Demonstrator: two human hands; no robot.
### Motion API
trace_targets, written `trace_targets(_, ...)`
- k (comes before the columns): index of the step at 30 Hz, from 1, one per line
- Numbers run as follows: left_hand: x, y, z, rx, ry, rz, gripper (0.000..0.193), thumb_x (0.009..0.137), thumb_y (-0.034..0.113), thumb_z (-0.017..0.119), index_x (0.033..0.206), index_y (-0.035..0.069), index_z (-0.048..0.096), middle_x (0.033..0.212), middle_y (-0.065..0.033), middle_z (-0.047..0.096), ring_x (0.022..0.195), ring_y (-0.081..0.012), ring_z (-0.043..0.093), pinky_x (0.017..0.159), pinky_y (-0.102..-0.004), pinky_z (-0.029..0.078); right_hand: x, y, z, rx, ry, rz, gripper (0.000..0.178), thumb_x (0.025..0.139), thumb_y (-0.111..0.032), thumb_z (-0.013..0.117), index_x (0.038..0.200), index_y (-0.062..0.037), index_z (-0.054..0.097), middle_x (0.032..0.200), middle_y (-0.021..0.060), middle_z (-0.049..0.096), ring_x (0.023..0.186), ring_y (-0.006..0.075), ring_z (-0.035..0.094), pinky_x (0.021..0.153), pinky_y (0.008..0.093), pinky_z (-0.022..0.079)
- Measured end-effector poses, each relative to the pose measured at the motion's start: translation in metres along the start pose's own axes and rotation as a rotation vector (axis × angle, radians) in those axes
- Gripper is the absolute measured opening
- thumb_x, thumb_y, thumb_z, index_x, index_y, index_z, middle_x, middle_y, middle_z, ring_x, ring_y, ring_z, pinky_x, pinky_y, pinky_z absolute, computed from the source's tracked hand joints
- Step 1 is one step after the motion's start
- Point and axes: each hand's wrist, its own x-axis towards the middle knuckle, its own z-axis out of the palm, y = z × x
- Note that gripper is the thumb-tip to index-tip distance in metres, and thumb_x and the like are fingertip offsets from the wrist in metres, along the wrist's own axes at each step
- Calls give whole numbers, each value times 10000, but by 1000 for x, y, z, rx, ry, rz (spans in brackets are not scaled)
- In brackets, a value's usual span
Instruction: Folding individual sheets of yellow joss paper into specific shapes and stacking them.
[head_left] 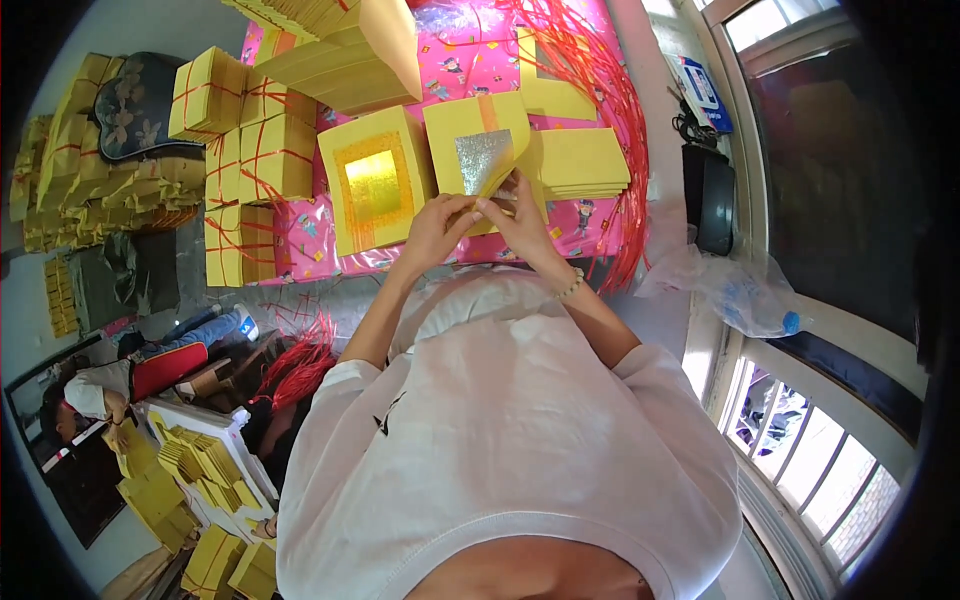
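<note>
A stack of yellow paper sheets with a silver foil square (484,160) lies on the table before me. Its near right corner is curled up. My right hand (523,228) is closed on that lifted corner, fingers behind the paper. My left hand (438,230) meets it at the near edge, with thumb and fingertips pinched on the paper; how many sheets they hold is hidden. Left of it lies a thick yellow stack with a gold foil square (372,184). To the right sits a pile of plain yellow paper (585,162).
A pink patterned cover (460,65) lies over the table. Red strings (622,130) hang along its right side. Tied yellow bundles (275,158) line the left, with a tall yellow stack (360,70) behind. Another person (100,390) works at a white table lower left. A plastic bag (740,290) lies right.
</note>
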Motion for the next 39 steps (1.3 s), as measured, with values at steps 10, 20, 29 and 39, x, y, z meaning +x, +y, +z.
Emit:
trace_targets(10, 2, -12, 2, 103, -33, 47, 221, 896, 205, 517, 921, 18, 632, 917, -177, 600, 851, -351, 558, 762, -412, 446, -1, 2, -6, -62, 30, 49, 675, 862, -140, 630, 1378, 34, 232, 1257, 152, 465, 1152, 206, 469, 904, 315, 441)
trace_targets(20, 1, -16, 8, -22, 3, -24, 180, 871, 164, 568, 906, 2, 638, 782, -141, 604, 706, -269, 583, 643, -355, 456, -6, 15, -12, 70, -23, 46, 625, 839, -88, 645, 1342, 12, 287, 1210, 119, 510, 1039, 169, 540, 828, 282, 482)
trace_targets(29, 0, -33, 16, -187, 58, -55, 178, 867, 168, 603, 914, 0, 640, 712, -96, 594, 632, -165, 559, 585, -295, 439, -18, 25, -21, -38, -57, 163, 195, 861, -90, 583, 1013, 32, 588, 781, 0, 603, 664, 64, 515, 543, 248, 395)
trace_targets(39, 2, -32, 14, -112, 52, -75, 226, 895, 219, 557, 854, 0, 595, 618, -110, 513, 547, -177, 488, 535, -317, 399, -22, 29, -27, 31, -11, 247, 263, 863, -77, 567, 1109, 14, 556, 963, 56, 616, 808, 108, 563, 647, 272, 453)
